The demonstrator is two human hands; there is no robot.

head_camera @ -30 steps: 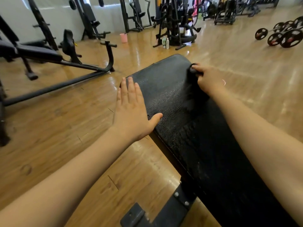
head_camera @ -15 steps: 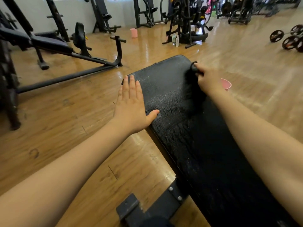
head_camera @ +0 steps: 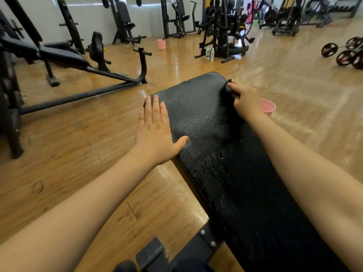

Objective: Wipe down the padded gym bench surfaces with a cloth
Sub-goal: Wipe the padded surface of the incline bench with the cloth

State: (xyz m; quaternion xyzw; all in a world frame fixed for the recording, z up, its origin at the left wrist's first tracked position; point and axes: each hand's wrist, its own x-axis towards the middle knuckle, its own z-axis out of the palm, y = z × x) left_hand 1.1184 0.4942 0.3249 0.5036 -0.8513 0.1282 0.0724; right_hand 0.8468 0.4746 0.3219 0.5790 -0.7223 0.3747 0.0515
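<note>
Two hands: both on the black textured padded gym bench (head_camera: 198,114)
Left hand (head_camera: 155,132): flat on the pad's left edge, fingers straight and together, thumb spread
Right hand (head_camera: 245,101): fingers curled, gripping the dark cloth (head_camera: 225,89)
Cloth: bunched near the pad's far right corner
Pink plastic bucket (head_camera: 268,107): on the wooden floor (head_camera: 68,154), beyond the right wrist

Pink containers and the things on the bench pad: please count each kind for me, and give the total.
Pink containers: 2, one beside the bench, one far by the machines
Black cloth: 1, in the right hand
Hands on the bench pad: 2, left hand flat
Total: 5
</note>
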